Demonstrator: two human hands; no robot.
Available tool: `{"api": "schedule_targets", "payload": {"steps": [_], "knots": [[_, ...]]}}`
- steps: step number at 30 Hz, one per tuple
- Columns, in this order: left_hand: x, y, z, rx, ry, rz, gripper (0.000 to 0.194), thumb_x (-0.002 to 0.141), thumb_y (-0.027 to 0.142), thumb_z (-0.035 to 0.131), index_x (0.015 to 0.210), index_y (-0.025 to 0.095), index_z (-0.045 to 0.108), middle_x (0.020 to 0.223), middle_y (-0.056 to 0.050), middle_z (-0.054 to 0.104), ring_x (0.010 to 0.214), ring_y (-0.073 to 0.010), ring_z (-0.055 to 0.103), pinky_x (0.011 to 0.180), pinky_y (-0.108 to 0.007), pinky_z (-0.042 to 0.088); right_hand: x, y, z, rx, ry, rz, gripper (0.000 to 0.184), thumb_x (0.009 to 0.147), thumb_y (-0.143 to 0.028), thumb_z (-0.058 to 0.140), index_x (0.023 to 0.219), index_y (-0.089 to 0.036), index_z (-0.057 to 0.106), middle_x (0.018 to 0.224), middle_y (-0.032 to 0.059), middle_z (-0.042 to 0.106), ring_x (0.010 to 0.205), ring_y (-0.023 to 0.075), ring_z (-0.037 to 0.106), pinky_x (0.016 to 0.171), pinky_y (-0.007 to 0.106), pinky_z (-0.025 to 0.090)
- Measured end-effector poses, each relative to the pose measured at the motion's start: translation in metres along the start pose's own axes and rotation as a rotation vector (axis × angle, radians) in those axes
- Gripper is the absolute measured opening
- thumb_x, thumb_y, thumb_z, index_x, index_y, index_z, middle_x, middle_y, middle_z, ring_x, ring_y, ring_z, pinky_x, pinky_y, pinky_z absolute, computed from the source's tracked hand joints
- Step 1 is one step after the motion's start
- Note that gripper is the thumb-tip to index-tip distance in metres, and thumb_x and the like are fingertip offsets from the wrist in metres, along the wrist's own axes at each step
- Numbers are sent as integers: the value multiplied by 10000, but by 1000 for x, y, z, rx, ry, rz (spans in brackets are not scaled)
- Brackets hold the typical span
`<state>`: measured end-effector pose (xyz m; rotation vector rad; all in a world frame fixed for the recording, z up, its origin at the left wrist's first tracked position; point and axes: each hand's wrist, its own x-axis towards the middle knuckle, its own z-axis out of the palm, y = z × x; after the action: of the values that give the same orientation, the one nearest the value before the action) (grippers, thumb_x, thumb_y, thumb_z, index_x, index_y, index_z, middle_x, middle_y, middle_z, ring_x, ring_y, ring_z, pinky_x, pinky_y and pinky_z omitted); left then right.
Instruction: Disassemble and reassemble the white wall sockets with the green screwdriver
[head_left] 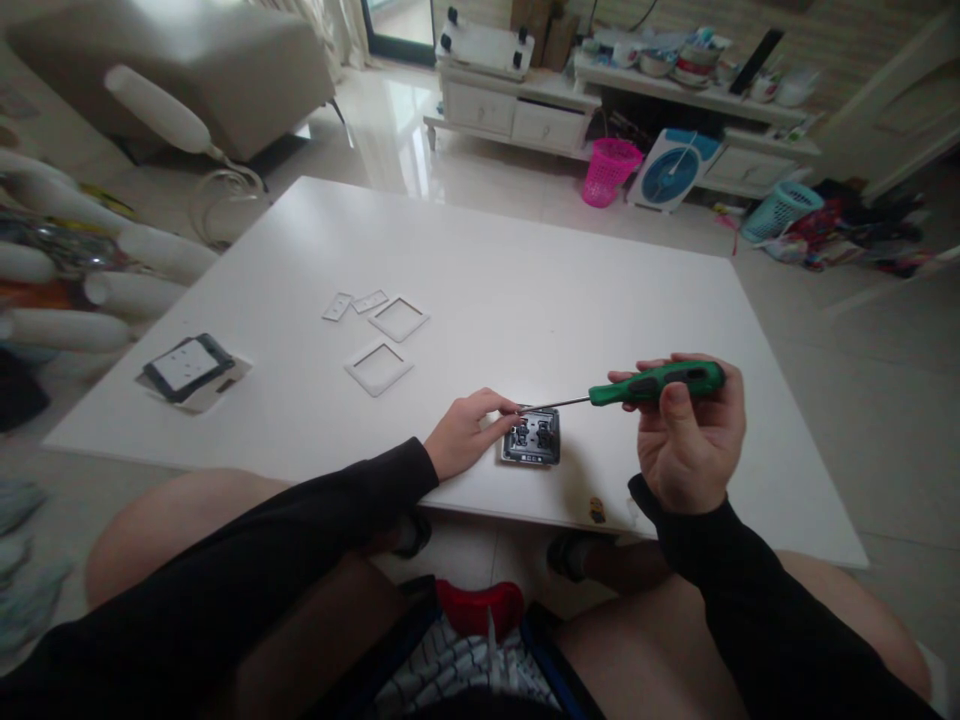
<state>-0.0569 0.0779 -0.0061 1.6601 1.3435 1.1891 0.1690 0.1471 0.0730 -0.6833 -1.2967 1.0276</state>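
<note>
Right hand [690, 440] has its fingers wrapped around the green handle of a screwdriver [652, 384], shaft pointing left and slightly down. Left hand [469, 430] has thumb and index tips brought together right by the driver's tip, but can't tell if they're pinching the shaft, a tiny screw or just steadying things. The dark-backed socket module [536, 440] lies on the near part of the white table [600, 270], between the hands, inner side up.

I'd call it partway: two square frames [400, 319] and two small cover plates [337, 306] lie loose farther left, so those are off the module, and its back is bare. Another white-faced socket [184, 365] sits on other pieces at far left, apart from all this.

Fingers hide the module's far left corner, so whether the tip is actually seated is anyone's guess. Also, the little yellow-brown bit [597, 510] near the edge is too small to identify
</note>
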Motion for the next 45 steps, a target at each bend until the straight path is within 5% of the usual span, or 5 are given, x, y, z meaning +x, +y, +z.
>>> {"api": "schedule_targets", "payload": {"steps": [18,23,26,34,45], "knots": [[0,0,-2,121,-12,48,149,998,303,624,1089,213,700,1051,-63,746,1022,-226,678,959,-422,539,0,3,0,-23,10,14,350,857,-356,827,1032,-249,544,890,-24,739,741,213,810,492,254,596],[-4,-11,-3,171,-102,16,910,712,419,912,1474,208,461,1430,-163,579,1324,-335,562,1138,-548,462,4,0,0,-47,55,-24,345,849,-380,832,1009,-250,555,866,-29,732,709,207,801,462,239,564],[-7,-22,0,258,-226,-31,1085,613,362,948,1521,155,392,1499,-216,503,1386,-392,497,1170,-585,423,6,-2,-3,-53,73,-47,340,848,-376,835,1008,-255,560,855,-34,729,702,199,796,477,245,572],[-2,-24,5,355,-267,-37,797,667,356,848,1366,180,507,1326,-170,616,1218,-374,584,1044,-575,475,5,-8,-3,-59,65,-130,329,839,-349,838,1028,-261,584,866,-20,722,703,211,787,446,260,556],[-2,-20,4,326,-247,77,739,671,243,814,1328,215,477,1303,-115,607,1200,-322,580,1054,-499,477,-7,-16,3,-98,34,-254,311,849,-365,830,1056,-243,631,860,-3,695,660,199,765,399,255,544]]}}
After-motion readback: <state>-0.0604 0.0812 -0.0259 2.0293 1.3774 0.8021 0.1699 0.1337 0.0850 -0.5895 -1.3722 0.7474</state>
